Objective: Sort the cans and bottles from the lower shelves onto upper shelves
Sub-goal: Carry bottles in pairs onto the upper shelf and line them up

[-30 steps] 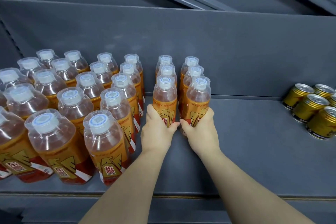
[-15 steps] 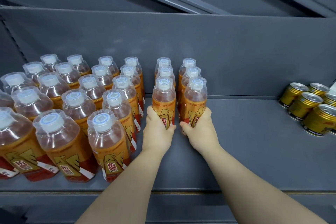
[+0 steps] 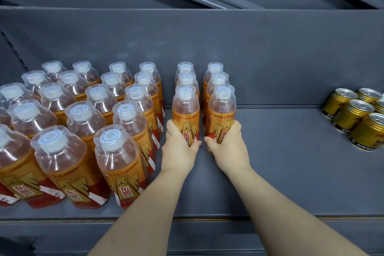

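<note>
Placing step, by the look of it: adding two bottles to the front of two short columns just right of the large block of matching orange bottles (image 3: 83, 122). Gripping the clear plastic, white-capped, orange-labelled left-column front bottle (image 3: 185, 110) low on its label with the left hand (image 3: 178, 147), fingers and thumb curled round it. Gripping the identical right-column front bottle (image 3: 222, 110) the same way with the right hand (image 3: 228, 145). Both upright, bases seemingly down on the dark grey metal shelf (image 3: 291, 162). Touching the bottles behind or just clear of them: cannot tell.

Next, probably: letting go without tipping either bottle, drawing both hands straight back toward the shelf's front lip (image 3: 207, 219), then fetching more from below. Calls for care in opening the left fingers, with only a narrow gap to the block's nearest column. Same between the two held bottles, thumbs nearly meeting there.

Plenty of bare shelf right of the block beyond the two columns, as far as a cluster of gold metal cans (image 3: 357, 118) well to the block's right. Room in front of the columns too, before drawing level with the block's front row. Grey back wall (image 3: 249, 58) close behind the rearmost bottles, so little room for pushing deeper.
</note>
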